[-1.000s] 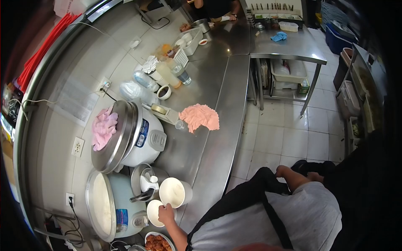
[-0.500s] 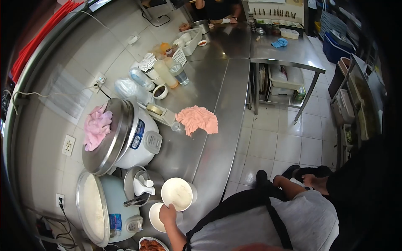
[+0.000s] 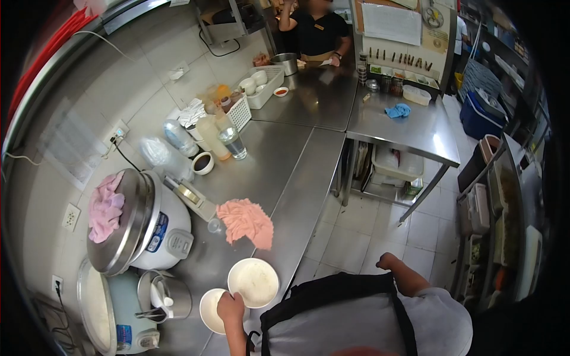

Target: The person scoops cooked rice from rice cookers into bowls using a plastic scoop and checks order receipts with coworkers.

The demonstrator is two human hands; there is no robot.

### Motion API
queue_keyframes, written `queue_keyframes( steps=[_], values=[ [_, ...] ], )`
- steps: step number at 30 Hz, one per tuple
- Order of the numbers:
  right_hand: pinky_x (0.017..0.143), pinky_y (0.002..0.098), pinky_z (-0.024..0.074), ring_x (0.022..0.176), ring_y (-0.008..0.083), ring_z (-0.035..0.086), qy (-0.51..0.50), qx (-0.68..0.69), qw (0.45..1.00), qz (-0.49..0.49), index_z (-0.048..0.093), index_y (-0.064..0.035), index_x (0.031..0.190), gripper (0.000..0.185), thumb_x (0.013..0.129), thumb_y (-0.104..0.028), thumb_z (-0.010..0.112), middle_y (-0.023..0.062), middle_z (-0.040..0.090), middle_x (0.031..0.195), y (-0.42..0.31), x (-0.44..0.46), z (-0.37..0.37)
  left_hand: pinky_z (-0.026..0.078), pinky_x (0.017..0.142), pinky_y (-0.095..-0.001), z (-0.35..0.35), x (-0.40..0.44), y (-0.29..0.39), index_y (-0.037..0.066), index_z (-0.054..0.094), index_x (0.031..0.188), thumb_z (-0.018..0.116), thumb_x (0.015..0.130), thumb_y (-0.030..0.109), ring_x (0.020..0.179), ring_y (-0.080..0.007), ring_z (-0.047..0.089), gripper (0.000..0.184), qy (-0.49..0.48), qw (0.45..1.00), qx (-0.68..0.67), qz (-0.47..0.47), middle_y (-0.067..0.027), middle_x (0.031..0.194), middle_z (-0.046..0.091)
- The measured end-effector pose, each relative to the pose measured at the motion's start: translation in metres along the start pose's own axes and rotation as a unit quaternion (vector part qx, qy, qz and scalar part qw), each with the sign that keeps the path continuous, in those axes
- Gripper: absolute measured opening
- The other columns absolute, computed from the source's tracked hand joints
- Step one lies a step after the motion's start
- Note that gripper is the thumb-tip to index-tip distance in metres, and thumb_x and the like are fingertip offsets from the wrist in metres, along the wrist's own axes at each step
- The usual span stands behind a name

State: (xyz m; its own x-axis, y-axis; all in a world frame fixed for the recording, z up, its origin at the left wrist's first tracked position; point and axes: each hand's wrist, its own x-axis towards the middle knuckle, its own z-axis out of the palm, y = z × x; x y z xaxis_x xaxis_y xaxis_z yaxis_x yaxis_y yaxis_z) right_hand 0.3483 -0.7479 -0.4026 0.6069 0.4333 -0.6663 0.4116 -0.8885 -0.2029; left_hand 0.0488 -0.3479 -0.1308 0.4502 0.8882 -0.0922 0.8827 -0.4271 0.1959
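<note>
My left hand (image 3: pixel 230 307) has its fingers closed on the rim of the smaller white tub (image 3: pixel 209 308), at the side where it meets its neighbour. Touching it or very close stands a larger white tub (image 3: pixel 254 283) with pale contents inside. My right hand (image 3: pixel 387 261) is held out over the floor, away from the counter. Its fingers are curled in, and nothing shows in them. A crumpled pink cloth (image 3: pixel 246 222) lies on the steel counter beyond the tubs. To the left, a metal pot (image 3: pixel 178 299) holds white scoops.
A lidded rice cooker (image 3: pixel 169 237) and an open one (image 3: pixel 98 314) line the wall. Bottles, a glass of water (image 3: pixel 233 144) and a white basket (image 3: pixel 264 89) stand farther back. A steel table (image 3: pixel 409 127) carries a blue cloth (image 3: pixel 398 111). One person (image 3: pixel 320 35) stands behind the counter.
My view has tilted up, showing more of the far end. A person close on my right has left view, and my right hand is now apart from theirs. My left hand stays on the tub.
</note>
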Motion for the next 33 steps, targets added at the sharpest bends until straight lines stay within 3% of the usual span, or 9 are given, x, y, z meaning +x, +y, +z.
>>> queue_keyframes(
  steps=[2, 8, 11, 12, 15, 21, 25, 29, 33],
  values=[
    [0.08, 0.037, 0.0417, 0.088, 0.0342, 0.053, -0.035, 0.007, 0.999, 0.035, 0.063, -0.0013, 0.082, 0.042, 0.065, -0.037, 0.048, 0.0211, 0.057, 0.091, 0.027, 0.0, -0.02, 0.044, 0.062, -0.0448, 0.009, 0.016, 0.034, -0.002, 0.055, 0.07, 0.047, 0.072, 0.027, 0.066, -0.0367, 0.057, 0.03, -0.001, 1.0, -0.003, 0.01, -0.0215, 0.07, 0.058],
    [0.074, 0.0367, 0.0443, 0.081, 0.0339, 0.056, 0.051, -0.016, 0.999, 0.004, 0.063, -0.0002, 0.075, 0.037, 0.062, -0.033, 0.052, 0.0215, 0.059, 0.081, 0.115, 0.027, -0.025, 0.044, 0.063, -0.0445, 0.017, 0.053, 0.121, -0.001, 0.056, 0.073, 0.046, 0.074, 0.029, 0.068, -0.0355, 0.057, 0.032, -0.045, 0.997, -0.031, 0.046, -0.0203, 0.072, 0.059],
    [0.071, 0.0372, 0.0457, 0.077, 0.0335, 0.057, 0.105, 0.237, 0.957, 0.131, 0.062, 0.0008, 0.072, 0.031, 0.061, -0.027, 0.055, 0.021, 0.059, 0.077, 0.08, -0.005, -0.104, 0.044, 0.064, -0.0439, 0.022, 0.073, 0.157, 0.0, 0.056, 0.074, 0.046, 0.075, 0.031, 0.07, -0.0346, 0.058, 0.032, -0.051, 0.996, -0.028, 0.074, -0.0195, 0.074, 0.059],
    [0.062, 0.0352, 0.0461, 0.064, 0.0284, 0.058, 0.162, 0.234, 0.951, 0.118, 0.06, 0.0011, 0.065, 0.022, 0.06, -0.02, 0.058, 0.0175, 0.06, 0.068, 0.086, 0.006, -0.112, 0.044, 0.064, -0.0435, 0.023, 0.081, 0.168, 0.001, 0.057, 0.076, 0.045, 0.075, 0.031, 0.071, -0.0342, 0.058, 0.032, -0.063, 0.994, -0.023, 0.084, -0.0193, 0.075, 0.059],
    [0.054, 0.0316, 0.043, 0.053, 0.0206, 0.054, 0.251, 0.345, 0.901, 0.084, 0.055, 0.0005, 0.058, 0.017, 0.061, -0.016, 0.059, 0.0134, 0.057, 0.059, 0.088, 0.027, -0.166, 0.045, 0.067, -0.0426, 0.028, 0.105, 0.203, -0.001, 0.058, 0.077, 0.046, 0.075, 0.031, 0.071, -0.0342, 0.058, 0.034, -0.074, 0.992, -0.017, 0.103, -0.0198, 0.074, 0.059],
    [0.046, 0.0303, 0.0361, 0.047, 0.0129, 0.041, 0.532, 0.297, 0.792, -0.032, 0.046, -0.0016, 0.056, 0.022, 0.072, -0.013, 0.055, 0.0062, 0.046, 0.049, 0.09, 0.065, -0.317, 0.046, 0.063, -0.0426, 0.036, 0.161, 0.261, 0.005, 0.058, 0.086, 0.045, 0.075, 0.029, 0.07, -0.0315, 0.059, 0.029, -0.064, 0.99, -0.029, 0.121, -0.0165, 0.076, 0.06],
    [0.053, 0.0326, 0.0364, 0.054, 0.0196, 0.043, 0.557, 0.317, 0.768, 0.019, 0.043, -0.0005, 0.06, 0.023, 0.074, -0.015, 0.054, 0.0105, 0.046, 0.059, 0.134, 0.114, -0.377, 0.046, 0.066, -0.0421, 0.034, 0.2, 0.297, 0.002, 0.057, 0.084, 0.044, 0.075, 0.028, 0.072, -0.0312, 0.059, 0.031, -0.06, 0.992, -0.044, 0.104, -0.0174, 0.077, 0.06],
    [0.06, 0.0401, 0.0364, 0.063, 0.0317, 0.045, 0.6, 0.168, 0.772, 0.125, 0.045, 0.0016, 0.06, 0.021, 0.072, -0.014, 0.052, 0.0165, 0.047, 0.066, 0.169, 0.147, -0.39, 0.046, 0.069, -0.0418, 0.04, 0.241, 0.323, -0.001, 0.057, 0.084, 0.044, 0.074, 0.029, 0.075, -0.0315, 0.059, 0.035, -0.072, 0.993, -0.054, 0.072, -0.0194, 0.079, 0.06],
    [0.062, 0.0423, 0.0371, 0.069, 0.0334, 0.046, 0.641, 0.057, 0.74, 0.194, 0.047, 0.002, 0.064, 0.019, 0.072, -0.014, 0.05, 0.0168, 0.047, 0.074, 0.154, 0.139, -0.39, 0.046, 0.069, -0.0422, 0.045, 0.282, 0.356, -0.002, 0.056, 0.087, 0.043, 0.074, 0.028, 0.075, -0.0321, 0.059, 0.035, -0.063, 0.994, -0.05, 0.069, -0.0197, 0.078, 0.06]
  ],
)
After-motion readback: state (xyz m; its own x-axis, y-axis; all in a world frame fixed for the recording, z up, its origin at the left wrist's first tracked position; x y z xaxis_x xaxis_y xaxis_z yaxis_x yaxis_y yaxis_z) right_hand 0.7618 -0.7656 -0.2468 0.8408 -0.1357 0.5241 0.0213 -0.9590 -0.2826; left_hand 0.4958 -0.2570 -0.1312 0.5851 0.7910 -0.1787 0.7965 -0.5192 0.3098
